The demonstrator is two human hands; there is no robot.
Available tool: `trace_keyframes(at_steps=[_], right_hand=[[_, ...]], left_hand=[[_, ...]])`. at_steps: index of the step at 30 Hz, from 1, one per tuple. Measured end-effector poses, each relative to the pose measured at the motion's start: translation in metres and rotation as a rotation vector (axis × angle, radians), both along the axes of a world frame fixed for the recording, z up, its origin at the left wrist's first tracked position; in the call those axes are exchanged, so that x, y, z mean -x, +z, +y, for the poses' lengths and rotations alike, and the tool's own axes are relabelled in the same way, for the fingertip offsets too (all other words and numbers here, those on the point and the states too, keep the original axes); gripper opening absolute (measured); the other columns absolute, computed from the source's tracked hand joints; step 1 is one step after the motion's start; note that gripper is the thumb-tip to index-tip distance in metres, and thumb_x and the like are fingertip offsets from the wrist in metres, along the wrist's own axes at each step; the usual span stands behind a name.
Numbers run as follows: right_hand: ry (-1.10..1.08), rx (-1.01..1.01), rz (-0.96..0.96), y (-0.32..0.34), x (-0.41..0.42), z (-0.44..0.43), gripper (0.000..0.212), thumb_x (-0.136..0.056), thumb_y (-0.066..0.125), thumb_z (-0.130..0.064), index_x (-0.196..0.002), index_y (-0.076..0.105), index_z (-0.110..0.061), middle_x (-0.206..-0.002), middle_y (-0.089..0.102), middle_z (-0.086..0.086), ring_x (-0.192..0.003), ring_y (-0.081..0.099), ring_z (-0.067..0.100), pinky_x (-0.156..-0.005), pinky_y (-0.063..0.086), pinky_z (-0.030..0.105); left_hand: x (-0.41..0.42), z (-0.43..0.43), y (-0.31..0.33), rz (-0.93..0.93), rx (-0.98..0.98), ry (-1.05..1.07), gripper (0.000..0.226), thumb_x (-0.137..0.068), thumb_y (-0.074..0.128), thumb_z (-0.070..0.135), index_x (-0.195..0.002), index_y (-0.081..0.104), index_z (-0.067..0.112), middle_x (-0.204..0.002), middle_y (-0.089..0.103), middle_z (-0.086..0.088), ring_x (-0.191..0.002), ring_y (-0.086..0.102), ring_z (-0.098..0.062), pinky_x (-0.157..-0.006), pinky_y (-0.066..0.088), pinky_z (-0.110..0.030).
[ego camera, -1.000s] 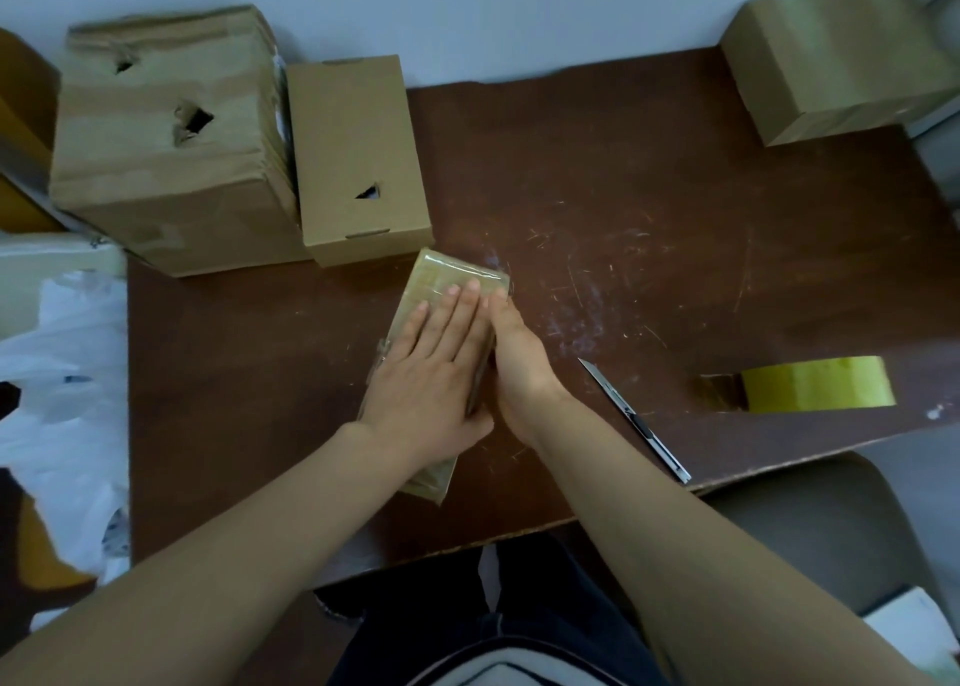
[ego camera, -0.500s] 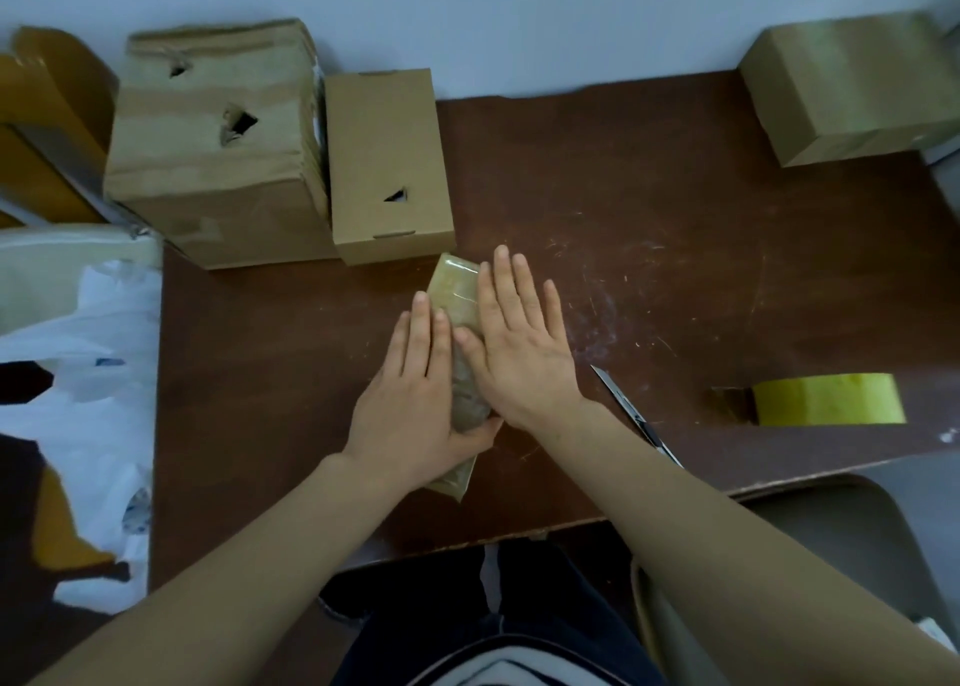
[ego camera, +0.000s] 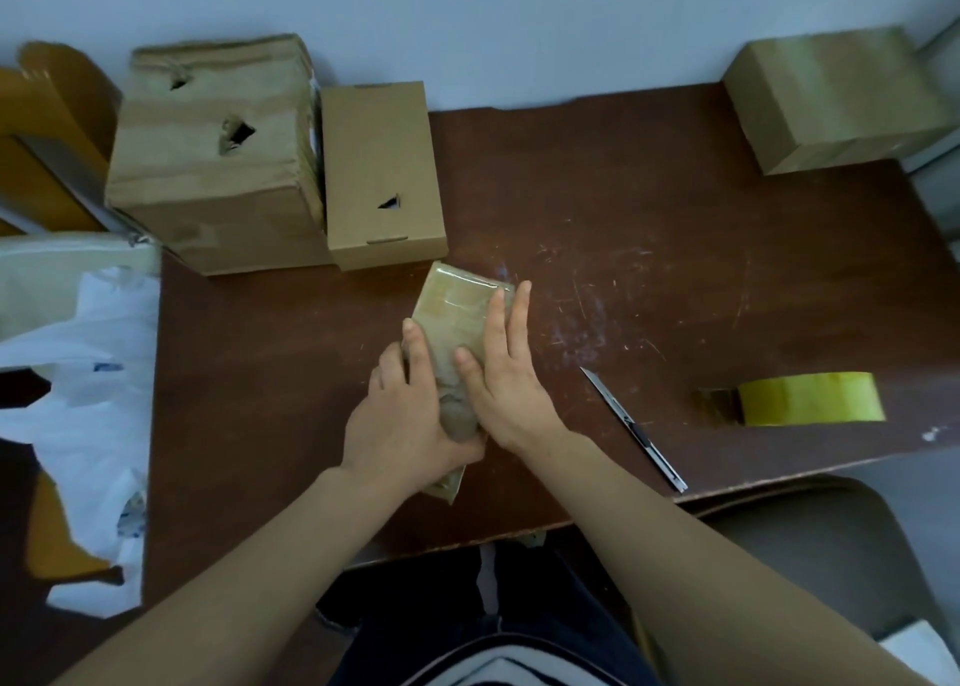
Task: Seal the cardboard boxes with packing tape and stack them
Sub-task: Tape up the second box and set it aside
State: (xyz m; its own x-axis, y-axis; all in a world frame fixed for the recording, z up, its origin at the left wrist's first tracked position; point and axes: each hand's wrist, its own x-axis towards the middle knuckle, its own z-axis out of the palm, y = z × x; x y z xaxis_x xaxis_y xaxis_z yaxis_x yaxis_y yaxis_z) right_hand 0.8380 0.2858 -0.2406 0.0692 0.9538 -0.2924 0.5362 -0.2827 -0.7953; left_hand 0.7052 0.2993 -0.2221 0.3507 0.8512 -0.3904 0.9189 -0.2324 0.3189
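Observation:
A small flat cardboard box (ego camera: 457,301), wrapped in glossy clear tape, lies on the brown table (ego camera: 623,218) in front of me. My left hand (ego camera: 400,425) grips its near left edge, with the fingers curled down the side and the thumb across the top. Along the box's right side my right hand (ego camera: 504,384) presses with straight fingers, its thumb lying on the top. A yellowish packing tape roll (ego camera: 810,397) stands on the table to the right. Both hands hide the near half of the box.
A utility knife (ego camera: 634,428) lies between the box and the tape roll. A large battered box (ego camera: 208,166) and a medium box (ego camera: 382,166) stand at the back left. Another taped box (ego camera: 831,98) sits at the back right. White plastic bags (ego camera: 88,373) lie off the table's left edge.
My left hand has gone from lying flat on the box's top to gripping its left edge. My right hand has moved onto the right side, and more of the top shows.

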Motion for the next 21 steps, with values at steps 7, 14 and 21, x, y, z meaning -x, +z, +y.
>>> trace_keyframes(at_steps=[7,14,21], right_hand=[[-0.4,-0.071,0.053,0.001,-0.052,-0.043,0.047,-0.099,0.048,-0.018,-0.145,0.04,-0.023,-0.15,0.037,-0.006,-0.137,0.035,0.007,-0.109,0.031,0.021],[-0.453,0.031,-0.683,0.046,-0.174,-0.076,0.032,-0.091,0.061,-0.022,-0.122,0.063,-0.013,-0.124,0.055,0.012,-0.116,0.049,0.032,-0.094,0.04,0.038],[0.072,0.848,-0.987,0.061,-0.22,-0.042,0.049,-0.079,0.061,-0.066,-0.094,0.053,-0.021,-0.085,0.057,-0.004,-0.09,0.059,0.023,-0.074,0.045,0.034]], left_hand=[[0.001,0.015,0.003,0.126,-0.109,-0.2,0.14,-0.056,0.055,0.084,-0.144,-0.027,0.014,-0.157,-0.009,-0.017,-0.145,0.0,-0.03,-0.117,0.002,-0.046],[-0.048,-0.005,0.033,-0.17,-0.307,-0.312,0.092,-0.079,0.055,0.062,-0.148,0.026,0.009,-0.154,0.015,-0.02,-0.14,0.013,-0.031,-0.112,0.014,-0.049],[-0.139,-0.02,0.018,-0.376,0.02,-0.503,0.051,-0.093,0.054,0.028,-0.142,0.043,0.017,-0.145,0.036,-0.001,-0.133,0.031,-0.019,-0.107,0.03,-0.029]])
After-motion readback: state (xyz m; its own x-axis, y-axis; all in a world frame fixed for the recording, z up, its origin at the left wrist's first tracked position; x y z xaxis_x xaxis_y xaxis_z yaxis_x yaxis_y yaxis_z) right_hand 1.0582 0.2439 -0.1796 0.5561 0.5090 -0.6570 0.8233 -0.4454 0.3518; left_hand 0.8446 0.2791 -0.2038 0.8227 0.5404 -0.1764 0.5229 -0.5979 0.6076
